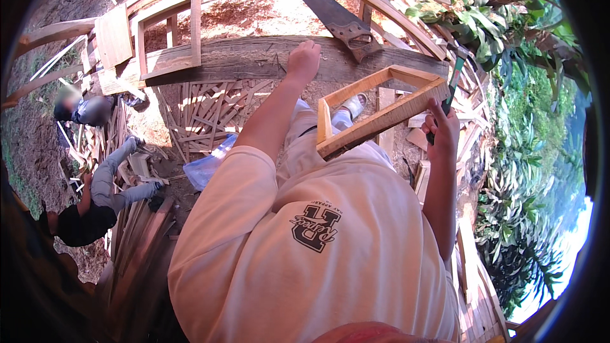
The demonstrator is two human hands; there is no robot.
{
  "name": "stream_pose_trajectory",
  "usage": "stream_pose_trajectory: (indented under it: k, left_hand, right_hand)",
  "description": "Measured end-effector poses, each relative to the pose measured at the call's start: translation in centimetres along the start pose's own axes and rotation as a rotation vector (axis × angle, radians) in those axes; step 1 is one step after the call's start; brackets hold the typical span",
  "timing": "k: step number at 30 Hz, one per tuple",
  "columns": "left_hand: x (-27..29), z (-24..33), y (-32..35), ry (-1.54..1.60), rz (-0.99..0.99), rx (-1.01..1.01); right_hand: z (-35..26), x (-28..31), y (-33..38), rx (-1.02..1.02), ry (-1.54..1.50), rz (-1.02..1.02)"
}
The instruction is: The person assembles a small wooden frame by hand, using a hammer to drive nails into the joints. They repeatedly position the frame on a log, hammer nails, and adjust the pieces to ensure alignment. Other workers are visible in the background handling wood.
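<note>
My left hand [304, 61] rests on a thick, weathered plank [244, 57], its fingers curled together. Whatever those fingers pinch, if anything, is hidden. In my right hand [443, 126] is a hammer [455, 76] with a green and black handle, head upward. The same hand also grips one corner of a small rectangular wooden frame [381, 119], which hangs tilted in front of my body. A handsaw [324, 9] with a wooden handle lies across the plank, to the right of my left hand.
Another wooden frame [142, 47] stands on the plank at the left, beside a flat board [114, 37]. Scrap sticks [206, 111] litter the ground below. A plastic bag [210, 162] lies near my left arm. Other people [86, 222] are at the left; leafy plants [518, 171] grow at the right.
</note>
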State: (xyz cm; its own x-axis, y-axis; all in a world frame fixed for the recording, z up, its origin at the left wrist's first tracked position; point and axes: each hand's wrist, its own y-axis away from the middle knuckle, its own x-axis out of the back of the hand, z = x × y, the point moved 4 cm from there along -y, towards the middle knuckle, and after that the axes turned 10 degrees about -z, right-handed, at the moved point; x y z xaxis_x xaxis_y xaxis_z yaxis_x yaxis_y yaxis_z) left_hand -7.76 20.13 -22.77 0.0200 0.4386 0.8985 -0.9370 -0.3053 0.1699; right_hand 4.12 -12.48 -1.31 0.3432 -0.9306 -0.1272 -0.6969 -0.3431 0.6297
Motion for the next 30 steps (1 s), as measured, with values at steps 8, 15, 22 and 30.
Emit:
stream_pose_trajectory:
  k: [8, 15, 22, 30]
  left_hand:
    - [-2.0, -0.1, -0.7, -0.236, -0.060, -0.042]
    - [0.8, 1.2, -1.8, -0.027, 0.058, 0.038]
    - [15.0, 10.8, -1.4, 0.821, 0.152, 0.123]
    - [17.4, 22.7, 1.3, 1.251, 0.080, -0.047]
  right_hand:
    - [0.2, 0.1, -0.1, -0.029, -0.037, 0.020]
    - [-0.1, -0.2, -0.6, -0.038, -0.024, -0.070]
    - [0.3, -0.1, -2.0, -0.008, 0.007, -0.152]
    - [0.7, -0.8, -3.7, 0.110, 0.102, -0.194]
